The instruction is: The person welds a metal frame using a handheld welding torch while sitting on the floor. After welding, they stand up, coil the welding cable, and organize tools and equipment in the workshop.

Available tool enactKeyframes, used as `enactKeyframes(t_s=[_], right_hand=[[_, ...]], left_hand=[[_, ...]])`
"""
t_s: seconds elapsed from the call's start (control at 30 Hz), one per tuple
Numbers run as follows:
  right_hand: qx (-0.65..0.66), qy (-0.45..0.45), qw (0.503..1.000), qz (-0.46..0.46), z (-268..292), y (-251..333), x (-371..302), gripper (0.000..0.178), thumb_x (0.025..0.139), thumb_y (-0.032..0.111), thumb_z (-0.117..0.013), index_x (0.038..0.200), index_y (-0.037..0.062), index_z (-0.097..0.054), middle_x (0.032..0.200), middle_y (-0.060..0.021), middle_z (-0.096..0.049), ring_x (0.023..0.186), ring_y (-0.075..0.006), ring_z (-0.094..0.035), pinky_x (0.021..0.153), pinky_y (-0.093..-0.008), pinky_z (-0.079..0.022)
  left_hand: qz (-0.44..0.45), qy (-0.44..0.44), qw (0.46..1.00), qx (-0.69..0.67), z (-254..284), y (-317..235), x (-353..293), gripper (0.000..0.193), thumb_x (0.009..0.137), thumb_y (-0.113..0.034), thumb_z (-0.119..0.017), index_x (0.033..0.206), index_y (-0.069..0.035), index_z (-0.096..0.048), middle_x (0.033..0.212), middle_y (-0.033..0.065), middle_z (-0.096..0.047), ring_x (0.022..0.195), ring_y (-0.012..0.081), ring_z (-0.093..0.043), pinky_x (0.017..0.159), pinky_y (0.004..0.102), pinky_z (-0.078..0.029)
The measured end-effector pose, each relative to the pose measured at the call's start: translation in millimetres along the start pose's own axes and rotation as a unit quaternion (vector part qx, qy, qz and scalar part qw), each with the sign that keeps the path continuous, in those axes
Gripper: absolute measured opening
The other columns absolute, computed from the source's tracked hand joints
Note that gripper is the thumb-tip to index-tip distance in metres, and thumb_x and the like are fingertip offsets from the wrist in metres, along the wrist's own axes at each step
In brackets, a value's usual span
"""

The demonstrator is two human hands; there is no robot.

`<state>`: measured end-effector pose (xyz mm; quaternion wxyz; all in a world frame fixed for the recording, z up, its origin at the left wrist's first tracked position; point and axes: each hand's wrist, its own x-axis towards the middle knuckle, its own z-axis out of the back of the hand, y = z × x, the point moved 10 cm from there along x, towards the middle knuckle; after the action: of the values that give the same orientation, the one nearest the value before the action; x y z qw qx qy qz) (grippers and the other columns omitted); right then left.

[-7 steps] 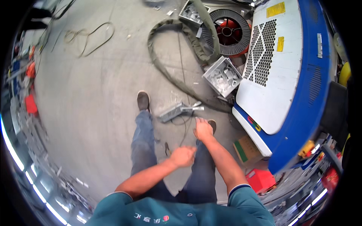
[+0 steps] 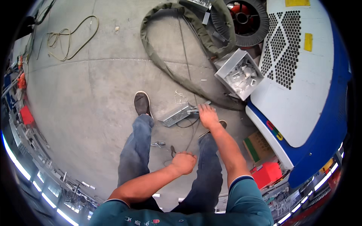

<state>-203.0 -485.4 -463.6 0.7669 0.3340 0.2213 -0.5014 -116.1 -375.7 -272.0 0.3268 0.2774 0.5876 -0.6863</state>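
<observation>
My left hand (image 2: 184, 162) is closed in a fist between my knees; what it holds, if anything, is hidden. Past it, a thin dark tool or cable end (image 2: 172, 150) shows on the floor side. My right hand (image 2: 207, 116) is farther forward, its fingers curled over the handle end of a metal locking clamp (image 2: 193, 111). The clamp sits at the right end of a grey metal channel piece (image 2: 176, 116) lying aslant on the floor. A second metal clamp (image 2: 158, 144) lies beside my left leg.
A dark cable (image 2: 186, 126) loops by the channel piece. Ahead are a thick green hose (image 2: 160, 64), a bin of metal offcuts (image 2: 241, 75) and a wire spool (image 2: 260, 22). To the right stand a blue-white machine (image 2: 286, 109), a carton (image 2: 257, 147) and a red box (image 2: 267, 174).
My right hand has moved onto the clamp's handle end, which showed uncovered before. My left hand stays closed, slightly lower in the picture. The view has shifted, bringing the second clamp into sight.
</observation>
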Motion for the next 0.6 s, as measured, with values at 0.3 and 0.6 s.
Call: enactKeyframes(t_s=[0.3, 0.6], right_hand=[[-0.023, 0.124, 0.99, -0.063, -39, -14, 40, 0.042, 0.09, 0.02, -0.059, 0.13, 0.0081, -0.062, 0.133, -0.0118, -0.057, 0.121, -0.0311, -0.056, 0.096, -0.0434, -0.051], [0.187, 0.354, 0.903, -0.156, -45, 30, -84, 0.048, 0.08, 0.027, -0.064, 0.116, -0.0042, -0.066, 0.115, -0.0266, -0.069, 0.112, -0.0389, -0.066, 0.096, -0.0461, -0.053]], left_hand=[[-0.043, -0.149, 0.981, -0.117, 103, 29, -21, 0.038, 0.087, -0.02, -0.065, 0.121, -0.005, -0.06, 0.11, 0.0159, -0.064, 0.105, 0.0353, -0.064, 0.086, 0.048, -0.054], [-0.004, -0.188, 0.962, -0.199, 114, 40, -22, 0.044, 0.087, -0.021, -0.067, 0.126, -0.004, -0.057, 0.111, 0.0171, -0.062, 0.107, 0.0381, -0.061, 0.089, 0.049, -0.053]])
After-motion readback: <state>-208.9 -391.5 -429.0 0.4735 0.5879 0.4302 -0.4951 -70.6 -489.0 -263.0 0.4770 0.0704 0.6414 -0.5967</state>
